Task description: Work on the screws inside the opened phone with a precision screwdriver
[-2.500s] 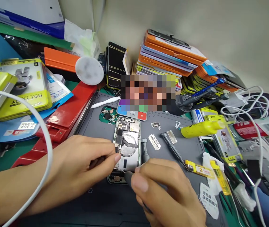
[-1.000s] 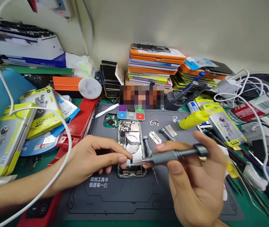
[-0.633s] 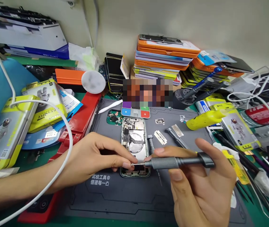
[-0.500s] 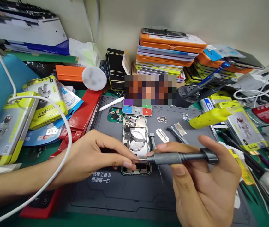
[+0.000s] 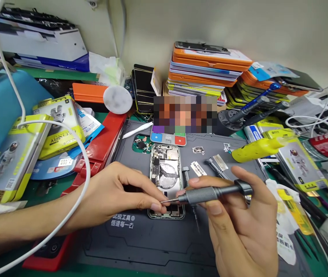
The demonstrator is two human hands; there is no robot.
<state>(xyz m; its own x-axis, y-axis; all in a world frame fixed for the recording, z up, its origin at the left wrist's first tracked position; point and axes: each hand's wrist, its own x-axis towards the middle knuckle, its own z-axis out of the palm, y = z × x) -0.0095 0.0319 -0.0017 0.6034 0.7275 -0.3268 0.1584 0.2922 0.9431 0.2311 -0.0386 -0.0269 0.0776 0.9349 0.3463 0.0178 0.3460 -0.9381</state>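
Note:
My right hand [image 5: 239, 227] holds a grey precision screwdriver [image 5: 203, 195] nearly level, its thin bit pointing left. One finger of this hand rests near the driver's end cap. My left hand [image 5: 135, 196] has thumb and forefinger pinched together at the tip of the bit; anything small between them cannot be made out. Beneath both hands lies an opened phone [image 5: 166, 163], its inside facing up, with a round coil in the middle. The fingers and the driver hide part of its lower half. A second screwdriver [image 5: 194, 211] lies beside the phone, partly covered by my right hand.
On the grey mat [image 5: 129, 246] lie a razor blade [image 5: 198, 168], a small metal plate [image 5: 198, 150] and a yellow bottle [image 5: 253, 149]. A white cable [image 5: 86, 161] loops over my left forearm. Battery boxes [image 5: 16, 157] stand left, stacked cases [image 5: 204, 69] behind.
My right hand has shifted a little left, and the screwdriver now slopes more, its tip lower than its end. My left hand still pinches at the tip. The camera view has moved slightly.

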